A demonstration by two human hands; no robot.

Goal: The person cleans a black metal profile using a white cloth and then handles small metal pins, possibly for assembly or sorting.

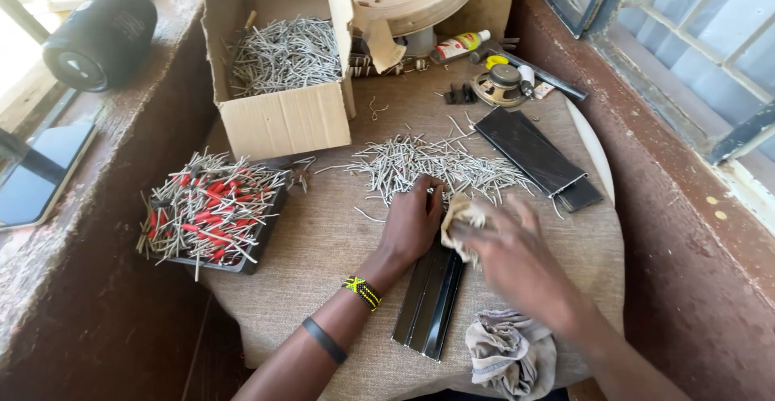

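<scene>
My left hand point(413, 222) presses down on the far end of a long black metal strip point(429, 304) that lies on the cloth-covered round table point(323, 240). A small tan rag point(462, 217) is bunched in my right hand point(508, 252), which is blurred and held against the strip's far end beside my left hand. Just beyond both hands lies a loose heap of thin metal pins point(428, 167).
An open cardboard box point(282, 119) of metal pins stands at the back left. A black tray point(211, 215) holds red-sleeved pins at the left. Two more black strips point(534, 155), a small speaker point(500, 85), a bottle point(460, 44) and a crumpled cloth point(508, 352) are around.
</scene>
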